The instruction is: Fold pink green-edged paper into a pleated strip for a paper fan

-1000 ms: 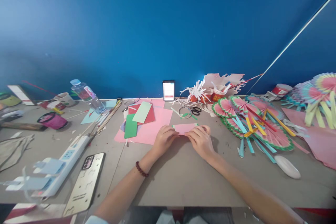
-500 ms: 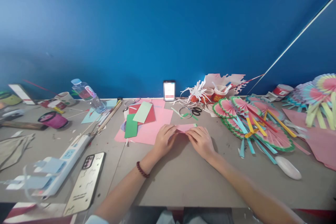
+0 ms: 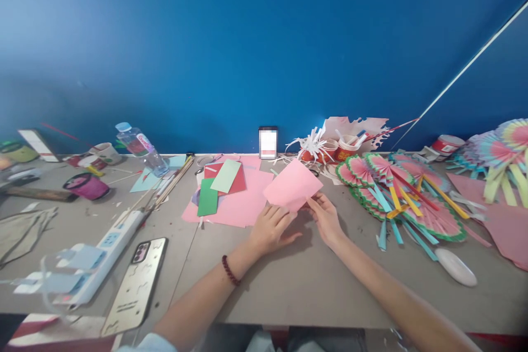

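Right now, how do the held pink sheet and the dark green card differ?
The held pink sheet is pinched in the right hand; the dark green card lies on other paper. The held pink sheet is pale pink and looks larger; the dark green card is deeper-toned and smaller. Both look plain.
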Demonstrator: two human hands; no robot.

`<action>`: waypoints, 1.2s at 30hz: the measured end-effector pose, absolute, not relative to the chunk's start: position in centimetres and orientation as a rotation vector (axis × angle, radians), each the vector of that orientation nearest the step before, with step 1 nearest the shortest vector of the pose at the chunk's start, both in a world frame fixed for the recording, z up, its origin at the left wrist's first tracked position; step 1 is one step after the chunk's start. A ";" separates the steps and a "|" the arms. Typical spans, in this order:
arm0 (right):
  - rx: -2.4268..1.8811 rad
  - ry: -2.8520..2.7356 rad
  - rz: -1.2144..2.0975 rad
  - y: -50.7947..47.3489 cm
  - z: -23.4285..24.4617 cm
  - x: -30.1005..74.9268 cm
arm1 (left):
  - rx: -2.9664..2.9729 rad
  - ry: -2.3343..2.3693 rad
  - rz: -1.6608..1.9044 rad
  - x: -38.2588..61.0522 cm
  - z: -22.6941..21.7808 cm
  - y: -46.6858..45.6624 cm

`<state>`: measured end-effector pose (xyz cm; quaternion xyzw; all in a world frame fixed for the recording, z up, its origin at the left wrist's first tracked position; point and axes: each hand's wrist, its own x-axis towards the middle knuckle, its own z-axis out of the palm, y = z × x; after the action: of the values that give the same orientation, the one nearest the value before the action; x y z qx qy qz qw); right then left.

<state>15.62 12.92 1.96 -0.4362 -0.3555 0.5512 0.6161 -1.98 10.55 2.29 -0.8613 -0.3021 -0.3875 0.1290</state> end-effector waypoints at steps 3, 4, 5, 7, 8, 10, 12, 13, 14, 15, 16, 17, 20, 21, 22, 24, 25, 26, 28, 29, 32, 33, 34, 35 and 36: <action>-0.983 -0.689 1.431 12.9 1.8 15.3 | -2.432 -0.948 -0.996 -1.9 1.9 10.7; -0.982 -0.663 1.465 12.9 1.7 15.3 | -2.413 -0.968 -0.943 -2.0 1.8 10.8; -0.982 -0.642 1.494 12.9 1.5 15.2 | -2.399 -0.992 -0.894 -2.0 1.7 10.9; -0.981 -0.603 1.532 12.9 1.4 15.2 | -2.380 -1.045 -0.819 -2.2 1.5 11.1; -0.981 -0.586 1.550 12.8 1.3 15.2 | -2.373 -1.070 -0.796 -2.3 1.4 11.2; -0.983 -0.559 1.586 12.8 1.4 15.2 | -2.366 -1.099 -0.776 -2.5 1.3 11.3; -0.983 -0.548 1.621 12.8 1.5 15.2 | -2.373 -1.107 -0.760 -2.5 1.3 11.4; -0.983 -0.551 1.636 12.8 1.5 15.2 | -2.382 -1.112 -0.748 -2.5 1.3 11.5; -0.983 -0.558 1.648 12.8 1.6 15.3 | -2.394 -1.115 -0.735 -2.5 1.3 11.5; -0.984 -0.571 1.660 12.8 1.7 15.3 | -2.406 -1.118 -0.721 -2.5 1.3 11.5; -0.990 -0.590 1.672 12.9 1.7 15.3 | -2.416 -1.124 -0.705 -2.6 1.4 11.5; -1.001 -0.620 1.683 12.9 1.7 15.4 | -2.422 -1.130 -0.691 -2.6 1.4 11.5; -1.080 -0.815 1.690 12.9 1.4 15.5 | -2.417 -1.162 -0.659 -2.8 1.4 11.6; -1.130 -0.928 1.672 12.9 1.2 15.5 | -2.414 -1.185 -0.647 -3.0 1.4 11.6; -1.187 -1.061 1.627 12.8 1.0 15.6 | -2.414 -1.211 -0.634 -3.1 1.3 11.7; -1.290 -1.382 1.418 12.6 0.6 15.7 | -2.418 -1.263 -0.612 -3.4 1.3 11.9; -1.313 -1.550 1.247 12.5 0.5 15.7 | -2.425 -1.282 -0.604 -3.5 1.2 11.9; -1.311 -1.706 1.040 12.4 0.5 15.8 | -2.434 -1.293 -0.599 -3.6 1.2 12.0; -1.265 -1.947 0.593 12.2 0.7 16.1 | -2.452 -1.311 -0.587 -3.7 1.1 12.1; -1.251 -2.025 0.390 12.2 0.9 16.3 | -2.458 -1.316 -0.579 -3.7 1.1 12.1; -1.274 -2.150 -0.034 12.4 1.5 16.9 | -2.466 -1.345 -0.544 -3.7 1.1 12.0; -1.279 -2.173 -0.102 12.6 1.5 17.1 | -2.469 -1.359 -0.530 -3.7 1.1 12.0; -1.273 -2.195 -0.137 12.7 1.5 17.3 | -2.474 -1.375 -0.517 -3.7 1.1 12.0; -1.260 -2.214 -0.147 12.9 1.4 17.5 | -2.478 -1.390 -0.507 -3.7 1.1 12.0; -1.247 -2.224 -0.145 13.1 1.3 17.6 | -2.481 -1.404 -0.502 -3.8 1.1 12.0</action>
<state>17.60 13.06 1.27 -0.4673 -0.8336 -0.0542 0.2896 -3.75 12.04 1.07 -0.8506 -0.4814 -0.1721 0.1229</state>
